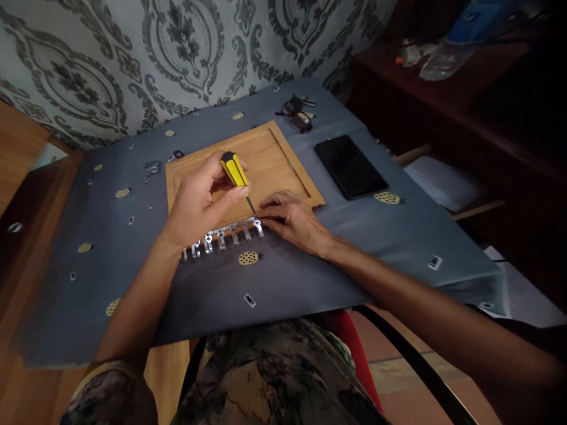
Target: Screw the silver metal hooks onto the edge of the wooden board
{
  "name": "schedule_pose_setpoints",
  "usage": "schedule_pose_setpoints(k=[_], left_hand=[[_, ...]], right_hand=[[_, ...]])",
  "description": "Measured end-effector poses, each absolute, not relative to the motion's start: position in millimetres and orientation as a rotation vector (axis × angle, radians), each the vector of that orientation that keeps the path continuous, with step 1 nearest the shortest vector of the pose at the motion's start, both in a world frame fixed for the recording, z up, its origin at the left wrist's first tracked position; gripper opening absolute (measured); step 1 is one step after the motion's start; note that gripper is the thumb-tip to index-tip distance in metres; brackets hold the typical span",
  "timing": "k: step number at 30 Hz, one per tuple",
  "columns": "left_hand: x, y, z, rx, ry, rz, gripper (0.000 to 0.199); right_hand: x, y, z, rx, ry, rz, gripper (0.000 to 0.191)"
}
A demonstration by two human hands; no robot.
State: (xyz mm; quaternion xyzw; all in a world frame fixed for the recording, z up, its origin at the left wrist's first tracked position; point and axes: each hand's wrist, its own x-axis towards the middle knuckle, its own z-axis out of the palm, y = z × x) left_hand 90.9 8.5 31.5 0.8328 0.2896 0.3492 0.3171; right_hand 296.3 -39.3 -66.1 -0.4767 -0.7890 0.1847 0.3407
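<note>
My left hand is closed round a yellow and black screwdriver, held tilted with its shaft pointing down and to the right. The tip meets the right end of a shiny metal hook rail, which has several hooks hanging along it. This rail lies along the near edge of a framed wooden panel. My right hand rests at that same end, its fingertips pressed together on the rail beside the screwdriver tip. Whatever lies under those fingertips is hidden, and my left forearm covers part of the rail's left end.
A black phone lies right of the panel, with dark glasses farther back. Small metal pieces sit on the blue tablecloth at left. A plastic bottle is on the dark furniture at right. A patterned wall borders the back.
</note>
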Motion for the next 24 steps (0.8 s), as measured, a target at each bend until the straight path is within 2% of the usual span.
schedule_pose_setpoints(k=[9,24], left_hand=[[94,10,21,2.234,0.815,0.887,0.016],[97,10,15,2.241,0.867,0.921,0.021]], right_hand=[[295,-40,-66,-1.253,-2.051,0.49,0.021],[296,-39,-67,-1.248,-2.038,0.492,0.023]])
